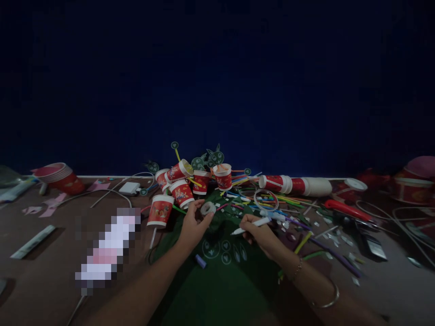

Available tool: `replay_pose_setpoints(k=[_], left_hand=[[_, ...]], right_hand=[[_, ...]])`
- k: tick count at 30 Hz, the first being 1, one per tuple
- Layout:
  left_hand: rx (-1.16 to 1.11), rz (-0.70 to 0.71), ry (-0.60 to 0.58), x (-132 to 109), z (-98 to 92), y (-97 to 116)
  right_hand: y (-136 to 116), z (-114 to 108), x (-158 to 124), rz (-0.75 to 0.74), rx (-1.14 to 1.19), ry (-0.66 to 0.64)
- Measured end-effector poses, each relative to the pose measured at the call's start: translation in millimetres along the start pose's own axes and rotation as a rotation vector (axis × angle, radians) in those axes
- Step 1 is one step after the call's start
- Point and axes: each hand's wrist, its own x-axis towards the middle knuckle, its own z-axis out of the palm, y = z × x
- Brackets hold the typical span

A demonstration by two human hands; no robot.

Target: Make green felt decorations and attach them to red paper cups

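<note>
My left hand (194, 228) holds a small roll of tape (208, 208) between thumb and fingers, above the far part of a dark green sheet (190, 294). A white marker (254, 225) is gripped in my right hand (261, 235), its tip pointing left and down over the sheet. White outlines are drawn on the green just below: a face in a circle (211, 249), two small circles with hearts and two long ear shapes (240, 253). On the sheet under my left hand lies a purple cap (200, 261). I cannot tell whether the marker tip touches the sheet.
Several red paper cups (160, 211) stand or lie behind the sheet, some with green cut-out faces (216, 157). Coloured straws (288, 200) and paper scraps spread to the right, near a red-handled tool (346, 209) and a brush (373, 246). A blurred-out object (108, 249) lies left.
</note>
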Motion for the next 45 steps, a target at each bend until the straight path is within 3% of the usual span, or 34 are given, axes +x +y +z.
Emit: replay_pose_setpoints(k=[7,15,21,25,28,29,33,35,40,45], left_hand=[[0.044,0.064,-0.018,-1,-0.5,0],[0.35,0.268,-0.251,-8,0.0,10],[0.562,0.367,-0.191,-5,-3.5,-3],[0.629,0.474,-0.149,-3,-7.4,4],[0.682,0.441,-0.128,-1,-15.0,28],[0.714,0.408,-0.175,-1,-19.5,38],[0.883,0.298,-0.597,-13,-43.1,70],[0.955,0.266,-0.691,-26,-51.7,74],[0.975,0.184,-0.697,-52,-52.6,61],[0.728,0.147,-0.574,-51,-41.9,58]], right_hand=[[1,-5,4,-0.035,-0.022,0.047],[-4,-4,1,-0.095,0.158,0.08],[2,-5,0,-0.15,0.094,0.047],[2,-4,-2,-0.255,0.054,0.126],[-2,-4,-5,-0.391,0.027,0.229],[-4,-4,-6,-0.429,0.018,0.254],[-11,-4,-11,-0.47,-0.007,0.292],[-10,-4,-11,-0.462,0.011,0.289],[-3,-1,-7,-0.471,0.102,0.231],[-10,9,-18,-0.431,0.099,0.069]])
